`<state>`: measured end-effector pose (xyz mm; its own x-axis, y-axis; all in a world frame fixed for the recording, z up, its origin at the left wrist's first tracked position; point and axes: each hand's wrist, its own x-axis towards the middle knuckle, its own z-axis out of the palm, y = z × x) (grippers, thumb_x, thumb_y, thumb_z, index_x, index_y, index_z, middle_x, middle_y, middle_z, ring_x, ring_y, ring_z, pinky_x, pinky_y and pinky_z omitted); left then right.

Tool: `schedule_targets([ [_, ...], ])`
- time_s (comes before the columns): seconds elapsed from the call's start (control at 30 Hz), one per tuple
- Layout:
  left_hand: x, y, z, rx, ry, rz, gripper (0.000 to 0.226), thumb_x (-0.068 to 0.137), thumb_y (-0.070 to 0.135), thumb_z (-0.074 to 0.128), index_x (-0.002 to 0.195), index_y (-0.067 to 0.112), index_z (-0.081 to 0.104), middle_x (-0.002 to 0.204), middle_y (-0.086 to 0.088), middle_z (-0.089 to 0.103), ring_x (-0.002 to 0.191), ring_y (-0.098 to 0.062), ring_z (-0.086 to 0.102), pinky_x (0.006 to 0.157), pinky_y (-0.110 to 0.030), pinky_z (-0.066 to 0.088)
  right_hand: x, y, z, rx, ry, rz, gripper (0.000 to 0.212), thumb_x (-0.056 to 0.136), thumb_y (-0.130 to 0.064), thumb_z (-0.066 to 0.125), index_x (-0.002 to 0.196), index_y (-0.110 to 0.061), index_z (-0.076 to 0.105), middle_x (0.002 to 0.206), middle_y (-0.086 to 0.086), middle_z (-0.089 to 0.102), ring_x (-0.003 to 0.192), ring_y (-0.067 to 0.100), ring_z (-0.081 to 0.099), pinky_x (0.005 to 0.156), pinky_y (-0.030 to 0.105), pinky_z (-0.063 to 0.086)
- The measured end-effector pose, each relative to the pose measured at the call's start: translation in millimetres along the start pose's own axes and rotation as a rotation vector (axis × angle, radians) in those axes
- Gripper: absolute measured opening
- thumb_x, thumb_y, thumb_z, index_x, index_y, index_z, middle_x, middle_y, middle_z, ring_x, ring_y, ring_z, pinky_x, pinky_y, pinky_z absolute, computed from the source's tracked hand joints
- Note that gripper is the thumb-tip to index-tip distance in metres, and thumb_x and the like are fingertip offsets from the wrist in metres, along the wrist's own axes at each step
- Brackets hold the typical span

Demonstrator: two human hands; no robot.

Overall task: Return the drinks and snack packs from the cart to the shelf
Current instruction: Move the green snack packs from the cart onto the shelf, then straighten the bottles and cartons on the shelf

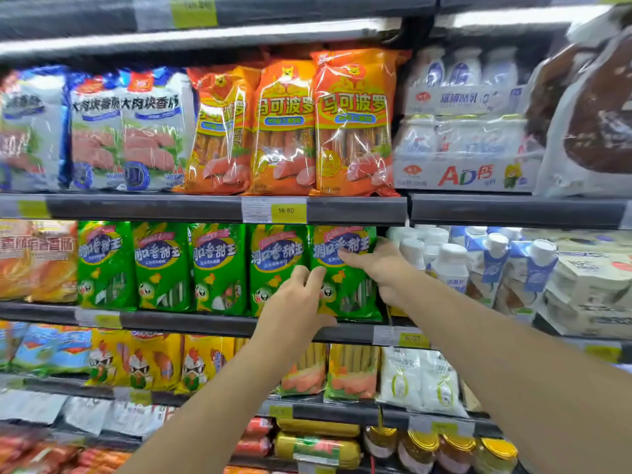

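While both of our arms reach forward, our two hands meet at the rightmost green sausage pack (345,278), which stands upright at the right end of the second shelf (191,321) in view, last in a row of five matching green packs (219,268). Our left hand (295,302) lies against the lower left part of this pack, its fingers (316,273) fairly straight and spread up over the front and left edge; we cannot tell whether the thumb grips anything behind. Our right hand (383,268) comes in from the right side, its thumb laid across the printed front near the top and its other fingers curled round the right edge, so it holds the pack by that side. The pack's bottom edge sits on the shelf lip, just beside the neighbouring green pack on its left.

Directly above, orange sausage packs (354,121) stand on the higher shelf, with a yellow price tag (287,210) on the rail beneath them. To the right of our hands stand white bottles (451,265) and small blue-and-white cartons (538,265). Below, yellow packs (201,362) with a cartoon chicken fill the next shelf down, and gold-lidded jars (455,446) line the lowest level.
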<state>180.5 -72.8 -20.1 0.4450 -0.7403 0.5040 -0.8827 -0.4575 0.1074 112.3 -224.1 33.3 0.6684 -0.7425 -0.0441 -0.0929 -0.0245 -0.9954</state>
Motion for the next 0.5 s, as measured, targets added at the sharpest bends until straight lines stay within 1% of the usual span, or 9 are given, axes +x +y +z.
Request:
schedule_targets([
  [0.07, 7.5, 3.0, -0.4, 0.087, -0.022, 0.027, 0.077, 0.078, 0.050, 0.074, 0.138, 0.018, 0.039, 0.122, -0.004, 0.047, 0.106, -0.023, 0.060, 0.080, -0.031, 0.052, 5.7, 2.0, 3.3, -0.015, 0.020, -0.015, 0.042, 0.074, -0.025, 0.087, 0.106, -0.013, 0.063, 0.110, 0.009, 0.072, 0.104, 0.029, 0.067, 0.096, 0.049, 0.054],
  [0.1, 12.0, 4.2, -0.2, 0.130, -0.037, 0.043, 0.073, 0.079, 0.049, 0.073, 0.134, 0.017, 0.040, 0.121, -0.005, 0.047, 0.104, -0.024, 0.060, 0.078, -0.032, 0.052, 6.3, 2.0, 5.0, -0.018, 0.026, -0.018, 0.036, 0.076, -0.024, 0.085, 0.102, -0.015, 0.062, 0.109, 0.008, 0.071, 0.104, 0.028, 0.067, 0.095, 0.048, 0.054],
  [0.17, 20.4, 6.4, 1.3, 0.188, -0.059, 0.069, 0.065, 0.081, 0.048, 0.071, 0.129, 0.015, 0.041, 0.121, -0.006, 0.047, 0.103, -0.025, 0.060, 0.075, -0.033, 0.050, 11.0, 5.5, 6.4, -0.035, 0.031, -0.025, 0.038, 0.078, -0.024, 0.084, 0.106, -0.015, 0.061, 0.113, 0.009, 0.070, 0.106, 0.028, 0.065, 0.096, 0.046, 0.053],
  [0.23, 26.6, 7.9, 3.2, 0.222, -0.067, 0.080, 0.063, 0.083, 0.047, 0.070, 0.129, 0.015, 0.041, 0.118, -0.006, 0.049, 0.103, -0.024, 0.059, 0.073, -0.033, 0.049, 13.9, 9.3, 7.5, -0.103, 0.042, -0.027, 0.046, 0.080, -0.030, 0.082, 0.114, -0.012, 0.059, 0.117, 0.008, 0.068, 0.108, 0.027, 0.062, 0.097, 0.044, 0.051],
  [0.27, 28.9, 8.2, 4.8, 0.236, -0.064, 0.083, 0.064, 0.083, 0.047, 0.070, 0.131, 0.016, 0.040, 0.117, -0.006, 0.050, 0.102, -0.024, 0.059, 0.073, -0.033, 0.049, 15.9, 10.7, 8.1, -0.202, 0.049, -0.033, 0.049, 0.081, -0.037, 0.079, 0.116, -0.010, 0.057, 0.116, 0.007, 0.066, 0.107, 0.027, 0.062, 0.093, 0.042, 0.052],
  [0.3, 30.7, 7.8, 6.8, 0.246, -0.061, 0.084, 0.067, 0.083, 0.046, 0.071, 0.133, 0.016, 0.039, 0.117, -0.006, 0.050, 0.102, -0.024, 0.059, 0.073, -0.034, 0.050, 17.4, 10.3, 8.2, -0.373, 0.054, -0.042, 0.052, 0.082, -0.044, 0.075, 0.114, -0.008, 0.055, 0.111, 0.007, 0.065, 0.102, 0.028, 0.062, 0.083, 0.038, 0.052],
  [0.37, 32.7, 6.7, 10.5, 0.249, -0.056, 0.079, 0.073, 0.082, 0.046, 0.072, 0.138, 0.017, 0.036, 0.119, -0.006, 0.050, 0.102, -0.024, 0.060, 0.073, -0.034, 0.052, 17.2, 6.2, 8.6, -0.748, 0.086, -0.073, 0.052, 0.085, -0.056, 0.066, 0.101, -0.009, 0.052, 0.097, 0.009, 0.061, 0.084, 0.027, 0.060, 0.059, 0.031, 0.044],
  [0.4, 33.5, 6.5, 11.9, 0.250, -0.051, 0.075, 0.074, 0.081, 0.047, 0.072, 0.139, 0.017, 0.036, 0.119, -0.006, 0.050, 0.101, -0.024, 0.060, 0.072, -0.034, 0.052, 16.0, 2.8, 9.4, -0.876, 0.091, -0.090, 0.052, 0.087, -0.059, 0.062, 0.096, -0.009, 0.051, 0.091, 0.009, 0.059, 0.077, 0.027, 0.059, 0.054, 0.030, 0.041],
  [0.5, 35.8, 7.4, 16.3, 0.238, -0.035, 0.064, 0.065, 0.079, 0.046, 0.075, 0.127, 0.019, 0.041, 0.115, -0.004, 0.050, 0.097, -0.022, 0.060, 0.066, -0.032, 0.049, 5.8, -8.2, 9.7, -1.072, 0.031, -0.061, 0.044, 0.093, -0.051, 0.057, 0.091, -0.008, 0.051, 0.078, 0.007, 0.056, 0.069, 0.027, 0.060, 0.062, 0.033, 0.052],
])
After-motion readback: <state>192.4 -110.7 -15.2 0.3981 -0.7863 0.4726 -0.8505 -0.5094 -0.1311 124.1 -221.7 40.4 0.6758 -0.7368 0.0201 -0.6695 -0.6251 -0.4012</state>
